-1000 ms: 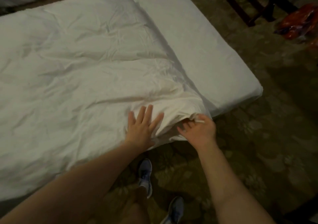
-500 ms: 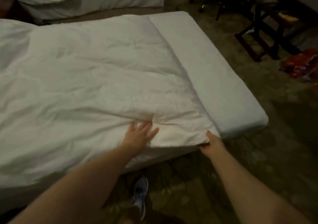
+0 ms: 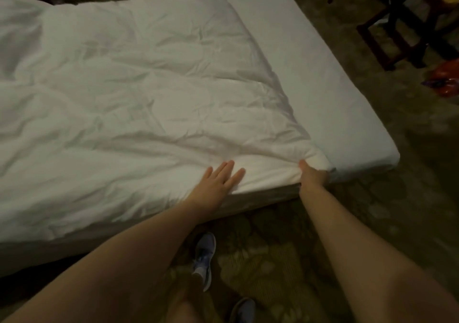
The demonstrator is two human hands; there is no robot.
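Left grip (image 3: 218,181) lies flat, fingers straight, on the duvet (image 3: 149,99); right grip (image 3: 313,175) pinches its near corner.

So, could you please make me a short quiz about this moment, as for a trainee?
1. True or false: the left hand lies flat, fingers straight, on the white duvet.
2. What does the right hand grip? A the duvet's near corner; B a pillow; C a towel.
3. Fill in: to the right of the duvet, a strip of bare ___ shows.
Key: 1 true; 2 A; 3 mattress.
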